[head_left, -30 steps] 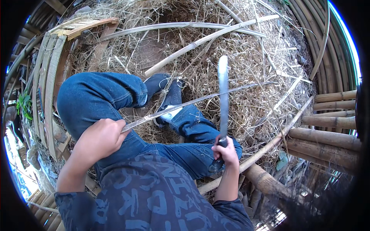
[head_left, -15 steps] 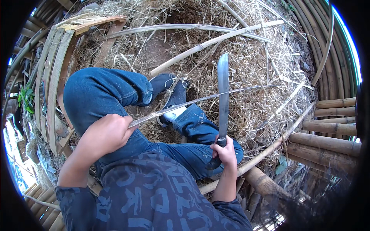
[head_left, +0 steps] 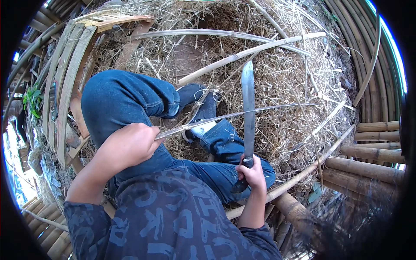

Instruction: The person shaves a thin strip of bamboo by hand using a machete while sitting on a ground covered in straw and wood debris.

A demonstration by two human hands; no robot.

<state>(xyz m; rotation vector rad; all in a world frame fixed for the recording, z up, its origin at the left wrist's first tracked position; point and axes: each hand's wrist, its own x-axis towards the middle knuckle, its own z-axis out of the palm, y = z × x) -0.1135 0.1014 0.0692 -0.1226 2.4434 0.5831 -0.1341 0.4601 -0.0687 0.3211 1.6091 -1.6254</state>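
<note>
A long machete [head_left: 248, 108] points away from me, its dark handle wrapped by my right hand [head_left: 252, 172] beside my right knee. My left hand [head_left: 133, 146] rests over my left thigh, closed round the near end of a thin bamboo strip [head_left: 208, 120]. The strip runs up to the right across my legs and passes the machete's blade near its middle. Blade and strip cross there; I cannot tell how firmly they touch. The strip's far tip lies over the shavings.
Pale bamboo shavings [head_left: 277, 143] cover the ground, with split bamboo poles [head_left: 251, 50] lying across them. A wooden slatted frame [head_left: 71, 73] stands at the left. Bamboo poles [head_left: 364, 169] line the right side, and a bamboo wall [head_left: 368, 56] rises at the far right.
The view has shifted slightly, so the ground things sit a little further right. Both hands keep their hold; the strip still crosses the blade, at nearly the same angle.
</note>
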